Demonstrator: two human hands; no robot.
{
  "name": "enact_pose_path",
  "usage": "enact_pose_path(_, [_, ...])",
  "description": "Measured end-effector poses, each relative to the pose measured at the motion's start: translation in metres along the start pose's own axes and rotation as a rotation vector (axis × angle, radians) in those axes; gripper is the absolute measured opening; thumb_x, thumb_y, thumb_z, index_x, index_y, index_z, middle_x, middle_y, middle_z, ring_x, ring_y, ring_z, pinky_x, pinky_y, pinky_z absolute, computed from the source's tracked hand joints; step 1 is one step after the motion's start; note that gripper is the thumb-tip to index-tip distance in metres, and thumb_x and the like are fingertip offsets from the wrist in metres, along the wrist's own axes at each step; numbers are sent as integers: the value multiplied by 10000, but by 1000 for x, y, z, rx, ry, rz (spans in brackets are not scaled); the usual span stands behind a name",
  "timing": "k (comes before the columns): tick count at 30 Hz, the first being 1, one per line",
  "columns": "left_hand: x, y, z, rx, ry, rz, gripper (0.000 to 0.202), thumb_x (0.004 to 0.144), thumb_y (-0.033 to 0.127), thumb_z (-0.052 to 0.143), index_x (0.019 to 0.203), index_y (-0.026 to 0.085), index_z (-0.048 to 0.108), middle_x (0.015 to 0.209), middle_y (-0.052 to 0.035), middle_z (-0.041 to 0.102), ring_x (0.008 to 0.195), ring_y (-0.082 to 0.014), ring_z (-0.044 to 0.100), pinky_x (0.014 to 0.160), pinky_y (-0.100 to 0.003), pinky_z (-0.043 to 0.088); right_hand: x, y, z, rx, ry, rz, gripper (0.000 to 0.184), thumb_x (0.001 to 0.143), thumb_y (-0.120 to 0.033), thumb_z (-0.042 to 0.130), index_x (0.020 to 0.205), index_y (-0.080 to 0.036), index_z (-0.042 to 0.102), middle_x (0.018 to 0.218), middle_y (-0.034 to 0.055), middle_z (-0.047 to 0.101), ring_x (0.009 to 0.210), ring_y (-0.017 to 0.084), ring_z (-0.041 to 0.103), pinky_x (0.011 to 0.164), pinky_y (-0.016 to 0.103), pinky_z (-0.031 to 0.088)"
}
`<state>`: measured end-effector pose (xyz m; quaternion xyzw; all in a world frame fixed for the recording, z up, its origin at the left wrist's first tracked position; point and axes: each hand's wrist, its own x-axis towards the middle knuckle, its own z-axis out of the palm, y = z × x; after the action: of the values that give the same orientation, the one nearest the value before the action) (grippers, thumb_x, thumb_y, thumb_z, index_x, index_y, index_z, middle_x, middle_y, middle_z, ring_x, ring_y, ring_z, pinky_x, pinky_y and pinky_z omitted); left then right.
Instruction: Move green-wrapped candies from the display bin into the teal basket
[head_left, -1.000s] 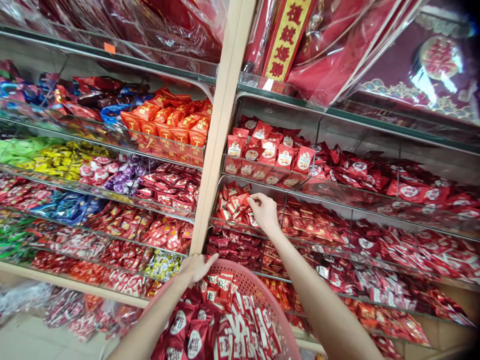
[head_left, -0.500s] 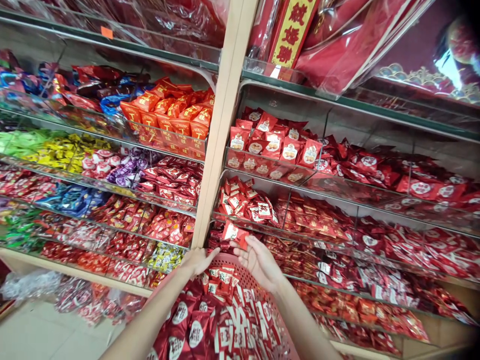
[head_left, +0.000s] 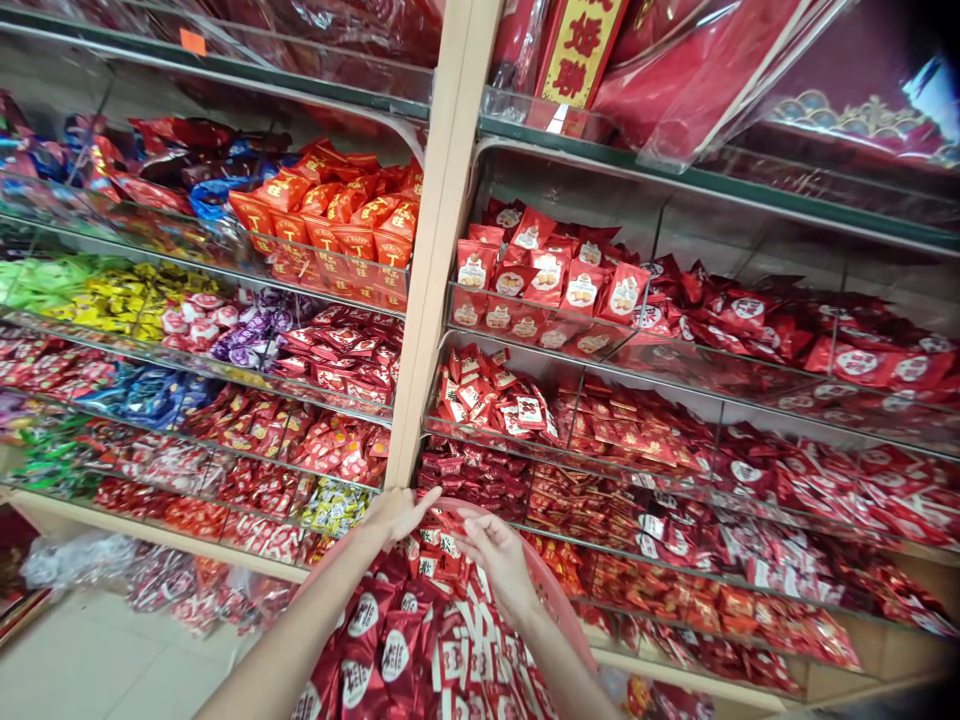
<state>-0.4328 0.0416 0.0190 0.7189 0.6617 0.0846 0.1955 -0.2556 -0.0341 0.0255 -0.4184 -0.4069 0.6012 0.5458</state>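
My left hand (head_left: 396, 517) is at the far rim of a pink plastic basket (head_left: 561, 592), its fingers curled over the edge and its thumb pointing right. My right hand (head_left: 496, 562) is inside the basket, fingers bent together. A red candy packet (head_left: 450, 521) shows at its fingertips, partly hidden. Beneath lie small red packets with black characters (head_left: 433, 566). Larger dark red packets with white ovals (head_left: 394, 655) fill the basket's left side, and red-and-white packets (head_left: 480, 660) its right.
Shelves with clear front guards hold many wrapped sweets, parted by a wooden upright (head_left: 427, 270). Just past the basket is a bin of dark red packets (head_left: 472, 478). Orange-red bags (head_left: 322, 225) sit upper left. Plastic bags (head_left: 150, 580) lie low on the left above the tiled floor (head_left: 120, 660).
My right hand has moved down from the shelf edge into the basket, bringing the red-and-white packet with it. My left hand stays on the rim. The view has shifted slightly.
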Motion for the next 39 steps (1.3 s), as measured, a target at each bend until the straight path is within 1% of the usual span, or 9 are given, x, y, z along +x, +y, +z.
enact_pose_path(5, [-1, 1, -2, -19, -10, 6, 949, 710, 796, 30, 823, 137, 704, 901, -204, 683, 871, -328, 638, 725, -393, 461, 3, 12, -5, -140, 6, -40, 266, 662, -390, 709, 749, -170, 586, 1073, 85, 618, 930, 207, 592, 757, 342, 504])
enact_pose_path(9, [0, 1, -2, -16, -10, 16, 939, 714, 792, 32, 798, 141, 704, 887, -200, 684, 868, -327, 637, 733, -393, 455, 4, 18, -8, -241, 4, -149, 303, 657, -330, 714, 899, -189, 599, 1011, 75, 645, 919, 199, 593, 795, 336, 476])
enact_pose_path(11, [-1, 1, -2, -8, -7, 18, 934, 717, 788, 32, 786, 143, 704, 876, -198, 684, 865, -328, 637, 735, -395, 453, 5, 22, -8, -298, 15, -168, 321, 668, -329, 697, 938, -184, 601, 939, 66, 659, 825, 181, 603, 756, 320, 476])
enact_pose_path(15, [-2, 1, -2, -5, 0, 22, 935, 716, 789, 23, 757, 142, 697, 839, -198, 686, 842, -329, 642, 721, -393, 458, 8, 29, -5, -401, 27, -193, 245, 689, -326, 654, 873, -169, 618, 759, 32, 651, 682, 157, 581, 679, 293, 468])
enact_pose_path(19, [-1, 0, -1, -24, -20, 11, 918, 717, 789, 34, 740, 151, 693, 790, -181, 691, 784, -312, 657, 689, -371, 468, 11, 35, -2, -480, 83, -302, 175, 705, -302, 623, 814, -166, 619, 784, 39, 646, 708, 155, 572, 693, 286, 464])
enact_pose_path(24, [2, -2, 0, -3, 4, -5, 900, 723, 786, 72, 795, 140, 695, 904, -198, 683, 899, -325, 636, 746, -373, 465, 8, 44, -1, -605, 146, -386, 97, 728, -267, 591, 706, -173, 576, 722, 22, 600, 708, 156, 542, 697, 292, 446])
enact_pose_path(32, [2, -1, 0, -7, -6, -19, 872, 739, 770, 108, 825, 132, 696, 936, -205, 680, 931, -319, 628, 782, -374, 456, 0, 52, 12, -791, 86, -424, 153, 761, -108, 450, 648, -206, 482, 768, 24, 532, 715, 166, 522, 655, 276, 410])
enact_pose_path(35, [2, -1, 0, -5, 4, -20, 868, 743, 767, 123, 851, 122, 694, 968, -215, 671, 959, -321, 618, 805, -375, 448, -2, 54, 12, -977, 62, -438, 185, 738, -68, 430, 744, -217, 539, 768, 18, 543, 691, 170, 519, 654, 282, 390])
enact_pose_path(39, [2, -2, 1, -4, 9, -8, 860, 752, 758, 119, 843, 127, 696, 962, -207, 675, 969, -317, 614, 808, -371, 446, -3, 52, 10, -1164, 43, -407, 398, 677, -48, 482, 1012, -248, 561, 729, 15, 575, 738, 218, 555, 695, 316, 391])
